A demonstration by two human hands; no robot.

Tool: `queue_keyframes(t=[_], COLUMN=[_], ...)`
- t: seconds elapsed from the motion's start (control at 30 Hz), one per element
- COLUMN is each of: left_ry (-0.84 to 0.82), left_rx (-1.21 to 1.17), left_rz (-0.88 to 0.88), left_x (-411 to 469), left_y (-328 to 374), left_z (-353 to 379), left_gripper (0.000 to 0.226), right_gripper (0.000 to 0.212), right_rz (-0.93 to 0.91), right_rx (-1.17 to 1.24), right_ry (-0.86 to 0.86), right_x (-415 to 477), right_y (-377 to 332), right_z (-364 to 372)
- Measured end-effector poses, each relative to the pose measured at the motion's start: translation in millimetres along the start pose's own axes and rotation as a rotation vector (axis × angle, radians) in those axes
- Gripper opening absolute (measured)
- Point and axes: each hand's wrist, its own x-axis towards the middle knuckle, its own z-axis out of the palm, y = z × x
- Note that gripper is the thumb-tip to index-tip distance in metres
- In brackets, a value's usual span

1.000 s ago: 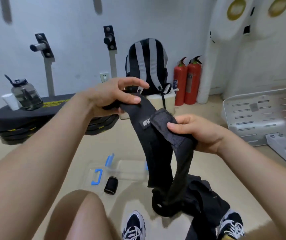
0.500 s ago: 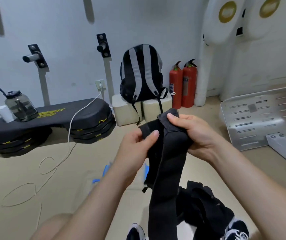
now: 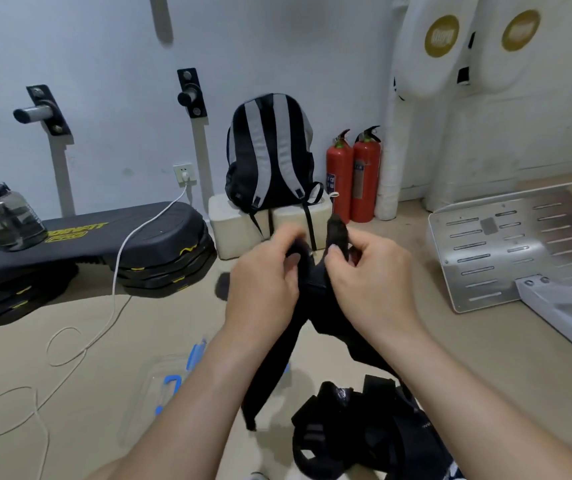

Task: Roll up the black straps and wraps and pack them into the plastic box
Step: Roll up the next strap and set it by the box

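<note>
A long black wrap (image 3: 270,365) hangs in front of me, its top end held up between both hands. My left hand (image 3: 263,282) grips the wrap's upper left part with curled fingers. My right hand (image 3: 367,271) pinches the other end, and a short black tip sticks up above its fingers. Below, a clear plastic box (image 3: 163,389) with blue clips lies on the floor, partly hidden by my left forearm. A pile of other black straps (image 3: 357,427) lies at the lower right.
A black step platform (image 3: 111,244) with a water jug (image 3: 4,216) stands at the left, and a white cable (image 3: 104,313) trails over the floor. A backpack (image 3: 270,150) sits on white blocks by two red extinguishers (image 3: 353,174). A metal plate (image 3: 513,244) lies right.
My left hand came down from holding the wrap stretched high and now meets the right hand. Both hands bunch the wrap's top end close together. The view tilted slightly.
</note>
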Motion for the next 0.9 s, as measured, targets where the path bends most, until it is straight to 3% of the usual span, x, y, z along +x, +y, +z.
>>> queue_keyframes(t=[0.1, 0.2, 0.27, 0.33, 0.4, 0.5, 0.7, 0.8, 0.83, 0.9], left_ry=[-0.158, -0.316, -0.435, -0.498, -0.43, -0.35, -0.399, -0.339, -0.288, -0.105], left_rx=[-0.09, -0.152, -0.346, -0.589, -0.665, -0.593, -0.561, -0.745, -0.796, -0.837], left_rz=[0.013, -0.015, -0.044, -0.091, -0.157, -0.195, -0.147, -0.336, -0.383, -0.447], left_x=[-2.0, -0.2, 1.7, 2.7, 3.2, 4.9, -1.9, 2.3, 5.1, 11.6], left_y=[0.5, 7.0, 8.3, 6.3, 1.0, -5.9, 0.8, 1.4, 0.6, -7.8], left_z=[3.7, -2.1, -11.6, -18.8, -21.0, -21.9, -25.2, -24.6, -24.8, -25.0], left_gripper=[0.036, 0.031, 0.029, 0.03, 0.033, 0.039, 0.042, 0.045, 0.044, 0.025], right_gripper=[0.015, 0.026, 0.02, 0.024, 0.025, 0.031, 0.014, 0.024, 0.024, 0.02], right_rz=[0.131, 0.112, 0.119, 0.192, 0.268, 0.344, 0.258, 0.079, 0.043, 0.065], right_rx=[0.11, 0.155, 0.278, 0.55, 0.766, 0.836, 0.682, 0.579, 0.554, 0.68], right_ry=[-0.049, -0.07, -0.107, -0.244, -0.413, -0.568, -0.359, -0.247, -0.26, -0.458], right_x=[2.9, -0.5, -0.4, 0.4, 1.4, 5.1, 6.8, 6.2, 7.0, 8.2], right_y=[-0.3, -4.6, -7.8, -11.8, -15.1, -12.4, -5.0, -7.1, -9.5, -19.0], right_z=[6.2, 8.7, 6.7, 2.4, -3.3, -10.9, -8.0, -5.6, -9.4, -23.1])
